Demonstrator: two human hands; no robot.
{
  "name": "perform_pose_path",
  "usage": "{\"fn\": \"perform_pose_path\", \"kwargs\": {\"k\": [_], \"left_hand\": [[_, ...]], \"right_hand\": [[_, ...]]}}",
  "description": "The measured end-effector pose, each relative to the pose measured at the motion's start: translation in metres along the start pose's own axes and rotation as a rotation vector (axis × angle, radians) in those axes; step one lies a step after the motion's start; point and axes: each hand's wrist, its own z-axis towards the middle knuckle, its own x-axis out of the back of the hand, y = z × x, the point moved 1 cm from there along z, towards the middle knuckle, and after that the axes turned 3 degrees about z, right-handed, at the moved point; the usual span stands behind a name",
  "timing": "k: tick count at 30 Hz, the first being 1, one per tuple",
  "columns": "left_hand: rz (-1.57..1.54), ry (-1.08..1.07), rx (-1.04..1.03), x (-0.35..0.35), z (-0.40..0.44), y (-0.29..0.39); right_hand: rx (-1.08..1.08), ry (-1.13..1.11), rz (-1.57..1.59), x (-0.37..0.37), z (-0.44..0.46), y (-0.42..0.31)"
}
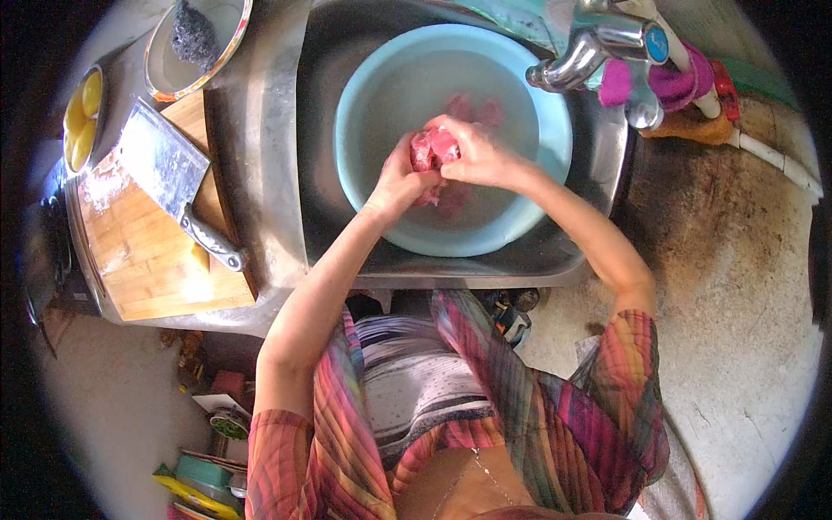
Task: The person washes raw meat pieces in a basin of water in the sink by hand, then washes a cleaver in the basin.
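Over the light blue basin (351, 147), my left hand (401, 180) and my right hand (479, 156) grip a piece of raw red meat (425, 152) between them. The fingers of both hands are curled round it, and some fingertips are hidden behind the meat. Cloudy water fills the basin. More pieces of meat (475, 108) lie in the water just beyond my hands, and reddish bits show below them too.
The basin stands in a metal sink (598, 173), with a faucet (589, 59) reaching over its right rim. At left, a cleaver (165, 160) rests on a wooden cutting board (139, 251). Behind are a bowl of yellow pieces (84, 117) and a bowl (160, 61) holding a steel scrubber (195, 39).
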Motion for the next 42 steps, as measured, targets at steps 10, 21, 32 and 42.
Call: {"fn": "perform_pose_path", "kwargs": {"k": [10, 21, 32, 42], "left_hand": [[0.212, 0.105, 0.059, 0.006, 0.002, -0.013], [0.054, 0.088, 0.092, 0.003, -0.001, -0.006], [-0.138, 0.066, 0.161, 0.005, -0.004, 0.002], [-0.190, 0.137, 0.243, 0.004, 0.002, 0.004]], "right_hand": [[0.054, -0.025, -0.146, -0.021, -0.007, -0.002], [0.117, 0.037, 0.091, -0.018, -0.006, -0.006], [0.191, 0.041, 0.360, -0.019, -0.007, 0.010], [-0.033, 0.022, 0.755, -0.003, -0.018, 0.021]]}}
